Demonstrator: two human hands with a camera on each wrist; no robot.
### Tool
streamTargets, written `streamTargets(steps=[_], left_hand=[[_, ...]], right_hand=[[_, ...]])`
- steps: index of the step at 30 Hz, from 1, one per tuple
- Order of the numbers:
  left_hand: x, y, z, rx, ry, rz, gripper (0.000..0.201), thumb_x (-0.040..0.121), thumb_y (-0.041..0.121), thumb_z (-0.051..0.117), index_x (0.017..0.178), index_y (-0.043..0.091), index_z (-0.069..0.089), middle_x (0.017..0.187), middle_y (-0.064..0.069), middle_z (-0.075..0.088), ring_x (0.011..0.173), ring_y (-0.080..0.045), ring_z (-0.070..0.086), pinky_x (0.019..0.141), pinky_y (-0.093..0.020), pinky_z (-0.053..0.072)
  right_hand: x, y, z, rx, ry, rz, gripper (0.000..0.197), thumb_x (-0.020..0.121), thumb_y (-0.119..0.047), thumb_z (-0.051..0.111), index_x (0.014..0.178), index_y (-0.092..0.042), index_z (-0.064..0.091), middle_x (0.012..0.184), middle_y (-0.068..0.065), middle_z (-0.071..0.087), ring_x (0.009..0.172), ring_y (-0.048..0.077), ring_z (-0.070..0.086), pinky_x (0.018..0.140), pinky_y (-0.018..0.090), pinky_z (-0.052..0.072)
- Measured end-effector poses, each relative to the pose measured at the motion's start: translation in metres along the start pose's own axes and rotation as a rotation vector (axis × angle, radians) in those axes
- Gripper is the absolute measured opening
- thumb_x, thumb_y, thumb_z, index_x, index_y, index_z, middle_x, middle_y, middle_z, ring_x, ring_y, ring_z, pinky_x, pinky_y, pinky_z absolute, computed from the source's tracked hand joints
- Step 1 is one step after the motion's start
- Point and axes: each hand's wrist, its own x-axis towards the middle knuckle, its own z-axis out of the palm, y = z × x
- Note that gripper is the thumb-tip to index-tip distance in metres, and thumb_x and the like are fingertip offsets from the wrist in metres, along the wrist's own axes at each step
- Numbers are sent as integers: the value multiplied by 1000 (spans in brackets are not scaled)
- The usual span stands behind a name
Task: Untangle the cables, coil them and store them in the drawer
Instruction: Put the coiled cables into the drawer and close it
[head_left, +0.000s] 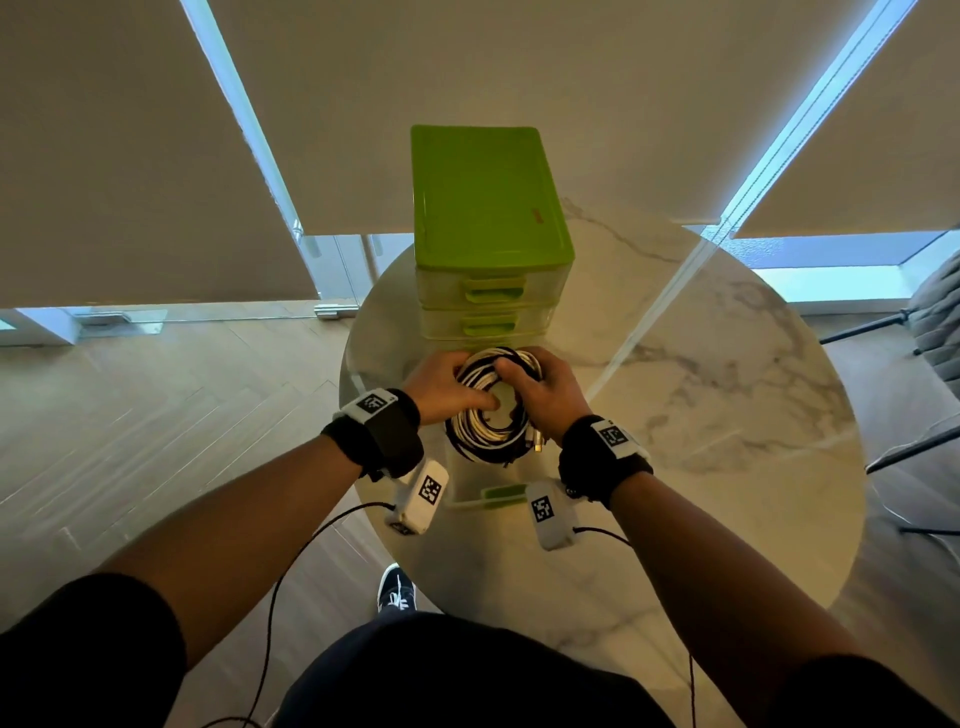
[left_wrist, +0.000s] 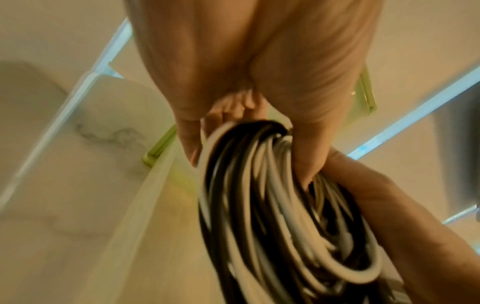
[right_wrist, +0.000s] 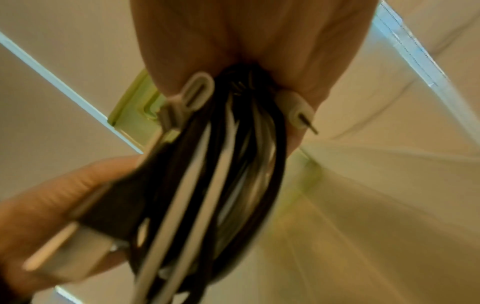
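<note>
The cables (head_left: 491, 410) form one round coil of black and white loops. The left hand (head_left: 441, 387) and right hand (head_left: 543, 389) each grip a side, over the open drawer (head_left: 501, 493).

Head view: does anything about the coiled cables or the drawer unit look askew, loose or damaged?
Nothing is damaged or spilled. The coil of black and white cables is held by the left hand and right hand over the open bottom drawer. A few connector ends poke out of the bundle.

- Right hand (right_wrist: 249, 41), top centre: gripped black-and-white coiled cables (right_wrist: 221, 164).
- White plugs (right_wrist: 198, 90): beside the grip.
- Left hand (right_wrist: 52, 205), lower left: held coil.
</note>
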Motion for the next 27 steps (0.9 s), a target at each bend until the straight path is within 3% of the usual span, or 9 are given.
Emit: streamTargets(steps=[2,4,7,10,14,17,21,24,27], left_hand=[[-2,-6,-3,53,-11,-19,59,63,31,85,117,20,65,115,1,68,107,-15,63,99,-36,47],[-4,-10,-12,120,24,-39,67,71,23,83,131,15,55,131,-3,57,123,-19,51,98,-28,38],[-10,-15,-26,223,97,13,57,75,19,80,127,15,58,130,-3,58,121,-19,52,95,-28,40],[-15,-19,-30,324,126,109,52,75,19,80,123,14,62,128,-6,60,120,-21,54,99,-32,42],[-16,-26,-22,449,9,200,77,74,32,80,141,18,45,146,-5,45,133,-20,41,111,-35,31],[-7,-39,-8,550,-118,220,95,75,40,77,151,20,23,159,1,20,143,-15,23,117,-32,18],[6,-49,5,723,-112,235,103,74,48,74,153,21,13,162,5,1,146,-17,15,118,-32,13],[6,-49,12,805,-98,226,111,75,54,71,153,17,1,162,1,-3,147,-17,9,118,-30,9],[7,-54,18,887,-63,249,115,74,62,68,153,13,-1,161,-4,3,147,-20,11,119,-31,9]], right_hand=[[4,8,1,-103,-30,39,28,87,-40,65,106,-19,63,94,3,69,82,16,66,65,31,56],[8,14,2,-189,-62,79,33,86,-45,65,107,-20,62,96,1,68,86,19,66,74,39,58],[14,15,6,-229,-81,138,36,85,-47,64,108,-19,63,99,4,69,87,23,66,79,44,57],[23,12,10,-233,-98,165,34,85,-49,64,102,-20,62,97,6,69,88,26,66,80,48,56],[29,14,15,-260,-122,201,44,85,-54,59,111,-18,57,109,10,66,97,31,64,83,49,55],[27,16,20,-357,-113,204,48,93,-48,52,124,-11,49,121,18,61,109,37,58,87,39,49],[26,18,30,-333,-50,223,48,97,-42,48,132,-9,41,127,22,58,115,40,55,89,39,43],[30,24,39,-336,-10,237,46,96,-48,44,123,-10,40,123,24,58,110,42,56,88,44,46],[30,26,41,-381,20,235,45,96,-53,37,114,-12,37,121,26,57,108,44,56,86,44,44]])
